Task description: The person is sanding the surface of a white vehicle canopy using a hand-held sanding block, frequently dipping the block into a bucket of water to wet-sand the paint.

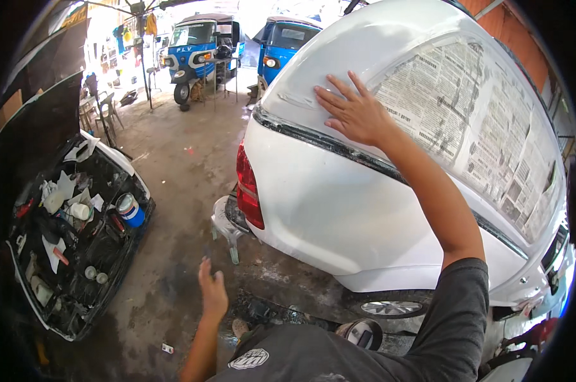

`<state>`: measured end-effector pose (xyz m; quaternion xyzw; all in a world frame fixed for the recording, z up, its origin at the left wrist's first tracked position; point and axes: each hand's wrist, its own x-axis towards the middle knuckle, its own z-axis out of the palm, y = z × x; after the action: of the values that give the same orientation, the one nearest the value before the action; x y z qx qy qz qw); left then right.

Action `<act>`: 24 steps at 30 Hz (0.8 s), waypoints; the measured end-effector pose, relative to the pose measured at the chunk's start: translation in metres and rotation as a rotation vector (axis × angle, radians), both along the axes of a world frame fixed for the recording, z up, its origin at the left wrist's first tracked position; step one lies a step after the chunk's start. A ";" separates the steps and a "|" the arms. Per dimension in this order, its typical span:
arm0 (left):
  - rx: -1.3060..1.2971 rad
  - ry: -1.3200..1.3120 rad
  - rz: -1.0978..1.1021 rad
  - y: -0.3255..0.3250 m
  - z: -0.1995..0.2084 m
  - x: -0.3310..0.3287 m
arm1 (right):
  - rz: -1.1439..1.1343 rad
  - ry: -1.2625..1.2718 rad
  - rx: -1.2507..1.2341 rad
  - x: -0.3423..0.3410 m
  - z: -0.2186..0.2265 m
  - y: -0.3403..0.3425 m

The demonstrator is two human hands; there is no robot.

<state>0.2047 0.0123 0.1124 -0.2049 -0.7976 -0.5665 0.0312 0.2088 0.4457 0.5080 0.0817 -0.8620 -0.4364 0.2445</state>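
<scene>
My right hand [353, 109] lies on the pale rear shell of a white vehicle [320, 184], fingers spread and nothing held. Just right of it, newspaper [431, 89] covers the side window panels. Beneath the hand a dark trim strip [326, 144] runs along the body, with a red tail light [248, 184] at the rear corner. Low and to the left, my left hand [213, 290] hangs in the air away from the vehicle. Its thumb stands apart from the fingers, and no object shows in it.
On the left, a dark open tray-like car part [106, 280] holds cans, papers and tools, including a blue-and-white can [130, 210]. A white plastic stool [227, 226] stands by the rear bumper. Near my body is a bucket [364, 332]. Blue three-wheelers [195, 54] are parked behind.
</scene>
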 end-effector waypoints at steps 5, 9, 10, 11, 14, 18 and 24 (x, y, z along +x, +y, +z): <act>0.028 -0.252 0.069 -0.024 -0.018 -0.010 | -0.038 -0.081 0.083 -0.038 0.010 -0.013; 0.105 -0.186 -0.119 0.010 -0.005 -0.017 | -0.046 -0.096 0.070 -0.050 0.006 -0.013; 0.107 -0.141 -0.156 0.017 0.006 -0.015 | -0.035 -0.082 0.076 -0.047 0.007 -0.012; 0.108 -0.141 -0.158 0.023 0.009 -0.016 | -0.037 -0.082 0.077 -0.042 0.008 -0.011; 0.082 -0.094 -0.246 0.030 0.017 -0.016 | -0.111 -0.083 0.070 -0.019 0.009 -0.008; 0.046 -0.204 -0.293 0.021 0.016 -0.012 | -0.116 -0.048 0.064 0.007 0.022 0.009; 0.060 -0.284 -0.327 0.026 0.015 -0.007 | -0.141 0.035 0.075 -0.006 0.027 0.002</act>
<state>0.1975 0.0378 0.1273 -0.2488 -0.7329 -0.6105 -0.1678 0.2024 0.4479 0.5351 0.0224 -0.8444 -0.4856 0.2249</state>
